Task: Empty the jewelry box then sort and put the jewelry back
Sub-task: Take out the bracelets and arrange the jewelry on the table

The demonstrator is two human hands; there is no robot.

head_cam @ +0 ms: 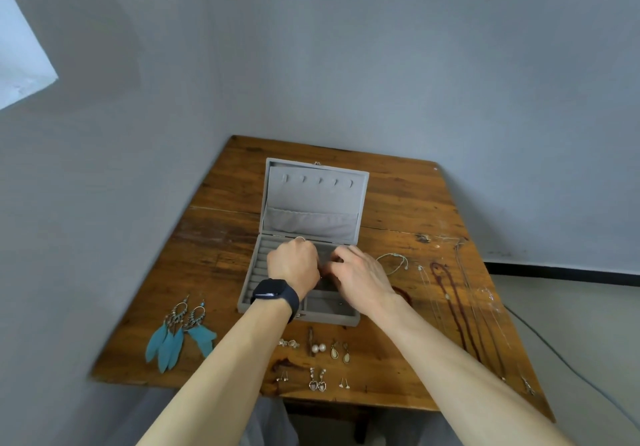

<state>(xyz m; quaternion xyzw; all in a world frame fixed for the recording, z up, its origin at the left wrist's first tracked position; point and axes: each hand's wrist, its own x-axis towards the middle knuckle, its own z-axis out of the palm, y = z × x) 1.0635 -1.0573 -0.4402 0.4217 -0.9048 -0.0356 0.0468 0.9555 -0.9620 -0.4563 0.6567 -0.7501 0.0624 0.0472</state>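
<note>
Head view: feather earrings (180, 335) already out on the left, left hand (292, 265) curled over the open jewelry box (313, 200) ring rolls, right hand (360, 276) with fingers bent into a compartment (can't tell what either holds), necklaces (453, 300) laid right, so probably fishing out stragglers, needing a fine pinch next.

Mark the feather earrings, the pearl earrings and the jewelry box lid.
feather earrings (168, 343): head view, on the left earring's blue feathers.
pearl earrings (314, 349): head view, on the left pearl.
jewelry box lid (313, 196): head view, on its grey inner lining.
</note>
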